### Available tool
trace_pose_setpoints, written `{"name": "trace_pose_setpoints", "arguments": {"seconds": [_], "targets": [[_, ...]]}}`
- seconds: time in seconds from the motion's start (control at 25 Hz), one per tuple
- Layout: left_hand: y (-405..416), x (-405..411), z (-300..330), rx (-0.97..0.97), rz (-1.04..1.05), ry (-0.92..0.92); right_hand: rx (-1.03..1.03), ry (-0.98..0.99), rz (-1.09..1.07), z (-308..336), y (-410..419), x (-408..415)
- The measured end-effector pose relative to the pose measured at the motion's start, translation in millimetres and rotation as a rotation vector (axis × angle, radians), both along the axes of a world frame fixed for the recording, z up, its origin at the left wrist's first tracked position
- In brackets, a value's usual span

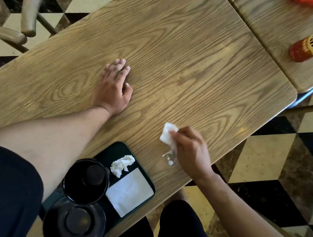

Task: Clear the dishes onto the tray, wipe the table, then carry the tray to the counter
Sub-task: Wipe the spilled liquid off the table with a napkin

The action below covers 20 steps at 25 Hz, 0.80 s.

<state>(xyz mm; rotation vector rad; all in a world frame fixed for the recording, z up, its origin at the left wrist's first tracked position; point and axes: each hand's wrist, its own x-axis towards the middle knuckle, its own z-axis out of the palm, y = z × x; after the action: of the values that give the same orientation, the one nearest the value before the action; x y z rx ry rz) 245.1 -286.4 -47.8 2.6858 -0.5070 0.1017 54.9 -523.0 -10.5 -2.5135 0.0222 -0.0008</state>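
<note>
My left hand (113,87) lies flat, palm down, on the wooden table (177,53), fingers together, holding nothing. My right hand (190,150) pinches a folded white tissue (167,132) near the table's near edge; a scrap of clear wrapper (169,157) hangs under the palm. A dark tray (116,149) sits at the near edge, partly under my left arm. It carries two black bowls (86,180) (75,221), a crumpled white tissue (121,164) and a flat white napkin (129,190).
A second wooden table (275,24) abuts at the far right with a red-capped bottle (312,43) lying on it. Beige chair arms (28,10) stand at the far left. Checkered tile floor surrounds the tables.
</note>
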Motion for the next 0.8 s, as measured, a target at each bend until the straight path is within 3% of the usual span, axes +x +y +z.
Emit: {"name": "trace_pose_setpoints", "arguments": {"seconds": [0.12,0.2,0.28,0.4,0.48,0.68,0.72,0.8], "targets": [[0,0,1,0.000,0.009,-0.005,0.028,0.096,0.511,6,-14,-25],[0,-1,1,0.006,0.010,-0.002,-0.002,0.104,0.626,8,-36,-15],[0,0,1,0.011,0.003,-0.003,-0.062,0.036,0.471,6,-58,1],[0,0,1,0.014,0.004,-0.003,-0.079,-0.005,-0.188,2,-73,17],[0,0,0,0.019,0.004,-0.007,-0.039,0.015,-0.387,0,-50,9],[1,0,-1,0.004,0.010,-0.010,0.111,0.068,0.413,6,-11,-43],[0,0,-1,0.003,0.011,-0.010,0.110,0.082,0.399,8,-20,-40],[0,0,-2,0.006,0.008,-0.014,0.114,0.106,0.078,10,-37,-30]]}}
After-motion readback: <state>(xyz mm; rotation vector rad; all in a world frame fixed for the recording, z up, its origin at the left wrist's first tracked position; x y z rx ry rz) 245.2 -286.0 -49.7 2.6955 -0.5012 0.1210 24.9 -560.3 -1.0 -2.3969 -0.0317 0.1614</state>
